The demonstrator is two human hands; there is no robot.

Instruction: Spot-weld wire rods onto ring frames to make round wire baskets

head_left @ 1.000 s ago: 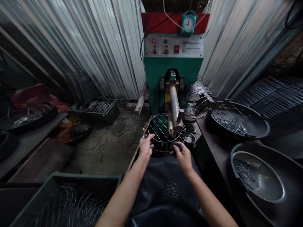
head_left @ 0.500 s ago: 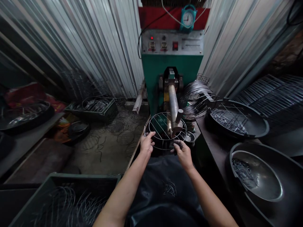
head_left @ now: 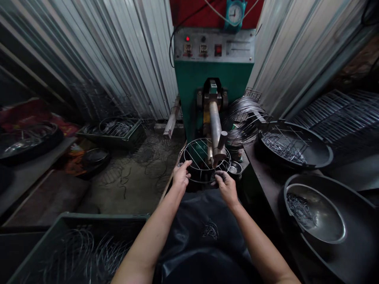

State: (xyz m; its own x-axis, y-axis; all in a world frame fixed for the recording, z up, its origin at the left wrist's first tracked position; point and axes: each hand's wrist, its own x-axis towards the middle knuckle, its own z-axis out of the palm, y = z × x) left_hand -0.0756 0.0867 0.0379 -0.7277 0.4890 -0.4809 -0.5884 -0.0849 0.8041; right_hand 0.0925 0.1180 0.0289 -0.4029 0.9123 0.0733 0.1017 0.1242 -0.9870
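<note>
A round wire rack point(head_left: 191, 180), with two rings and parallel crossbars, is level under the metal arm point(head_left: 215, 120) of a green machine point(head_left: 186, 85). The fingers of my left hand point(head_left: 181, 175) are closed on the rack's left rim. My right hand point(head_left: 226, 187) pinches at its near edge, just below the electrode tip point(head_left: 211, 161). Dark fingertips hide what is between the right thumb and fingers. Several short bent wires point(head_left: 210, 229) lie on the black apron point(head_left: 189, 244) over my lap.
Right of the machine sits a wire coil point(head_left: 244, 118). Two dark pans point(head_left: 321, 148) point(head_left: 355, 205) stand on the right bench, the nearer with a metal bowl point(head_left: 331, 221) of small wire pieces. Green crates point(head_left: 103, 218) point(head_left: 132, 136) with wire parts are on the left.
The whole view has shifted slightly, so the machine appears higher. My right hand has drawn a little closer to the electrode tip. My left hand keeps its hold on the rack.
</note>
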